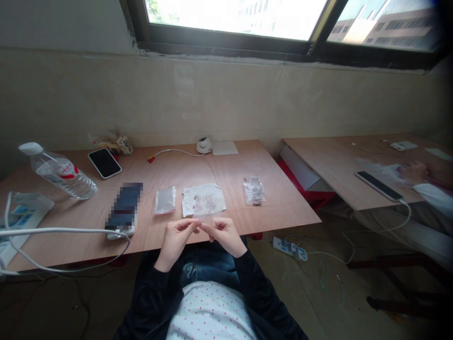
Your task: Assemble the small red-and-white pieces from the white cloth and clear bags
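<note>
Lying near hands [175,242], zip bag [254,197] holds reddish bits [250,189]

Looks like a bare makeshift workroom, honestly: plywood tables [226,163] are standing under a metal-framed window [230,23], the plaster wall [212,104] is looking rough, and a power strip [289,249] is lying on the concrete floor [318,293].

Beyond the left hand [175,243] and right hand [224,234], a cloth [189,200] blocks the way forward, between a small bag [165,200] and a speckled bag [254,190] (a phone [123,205] sits farther left).
</note>
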`<state>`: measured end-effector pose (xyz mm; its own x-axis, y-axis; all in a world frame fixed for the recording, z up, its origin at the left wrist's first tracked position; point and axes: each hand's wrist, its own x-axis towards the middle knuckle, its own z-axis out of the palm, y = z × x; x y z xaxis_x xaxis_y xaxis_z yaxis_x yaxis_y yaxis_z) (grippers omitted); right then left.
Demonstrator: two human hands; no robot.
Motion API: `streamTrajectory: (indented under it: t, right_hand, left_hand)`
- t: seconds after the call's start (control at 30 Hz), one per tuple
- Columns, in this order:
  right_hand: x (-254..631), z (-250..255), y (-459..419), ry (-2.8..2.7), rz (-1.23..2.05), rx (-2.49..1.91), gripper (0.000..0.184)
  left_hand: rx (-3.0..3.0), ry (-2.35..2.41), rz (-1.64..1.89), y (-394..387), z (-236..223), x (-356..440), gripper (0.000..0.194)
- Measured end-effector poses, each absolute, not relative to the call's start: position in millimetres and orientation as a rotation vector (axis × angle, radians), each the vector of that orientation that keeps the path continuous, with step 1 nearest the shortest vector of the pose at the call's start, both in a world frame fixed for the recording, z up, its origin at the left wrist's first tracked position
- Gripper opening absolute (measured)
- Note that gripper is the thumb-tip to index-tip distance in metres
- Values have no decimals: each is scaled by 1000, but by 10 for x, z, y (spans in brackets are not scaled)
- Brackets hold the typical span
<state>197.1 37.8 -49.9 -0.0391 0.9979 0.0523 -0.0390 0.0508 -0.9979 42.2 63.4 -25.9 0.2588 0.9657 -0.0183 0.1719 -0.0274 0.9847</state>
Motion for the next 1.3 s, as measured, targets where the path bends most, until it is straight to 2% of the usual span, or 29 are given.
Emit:
streamTrajectory:
  t: [0.27, 0.5, 0.63, 0.87, 1.13, 1.3]
  right_hand:
    - [1946, -440, 613, -1216, 1325, -1046, 38]
    - [1796, -333, 876, -1213, 1283, -1091, 39]
    - [1655, -250, 986, -1358, 1401, -959, 34]
    - [1348, -492, 1255, -1230, 1368, -1168, 29]
    - [1142, -661, 1368, -1122, 1321, -1282, 17]
    - [1151, -801, 1380, -1137, 1289, -1353, 25]
  left_hand:
    - [1262, 1248, 1074, 738, -302, 268, 21]
    - [1118, 1331, 1188, 843, -375, 90, 31]
    - [1128, 1327, 1172, 869, -381, 18, 35]
    - [1193, 1497, 1379, 1035, -415, -163, 36]
    - [1477, 1797, 1260, 1246, -542, -316, 47]
    - [1576, 1896, 1154, 1183, -554, -296, 45]
